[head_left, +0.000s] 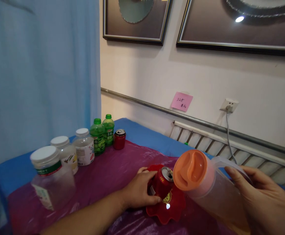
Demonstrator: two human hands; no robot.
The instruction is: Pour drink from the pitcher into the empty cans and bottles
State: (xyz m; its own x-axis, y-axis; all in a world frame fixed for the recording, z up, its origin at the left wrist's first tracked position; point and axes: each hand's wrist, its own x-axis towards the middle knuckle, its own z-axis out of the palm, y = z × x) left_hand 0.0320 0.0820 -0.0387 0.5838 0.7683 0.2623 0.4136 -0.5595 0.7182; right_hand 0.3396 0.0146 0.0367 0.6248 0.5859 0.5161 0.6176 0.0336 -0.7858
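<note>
My left hand point(141, 191) is closed around a red drink can point(160, 184) with an opened top. The can is slightly tilted over a red scalloped dish point(165, 212). In my right hand point(262, 192) is the handle of a translucent plastic pitcher point(221, 202) with an orange lid point(191, 170). The pitcher leans to the left, its lid close beside the can's top. Some brownish liquid shows low in the pitcher. Whether any liquid is flowing from it I cannot make out.
Along the left stand clear jars with white lids point(45, 155), two green bottles point(97, 137) and another red can point(119, 139). Purple plastic sheeting point(103, 182) covers part of the blue surface point(142, 135). Behind are a radiator point(206, 138), a pipe and a plugged-in cord point(227, 130).
</note>
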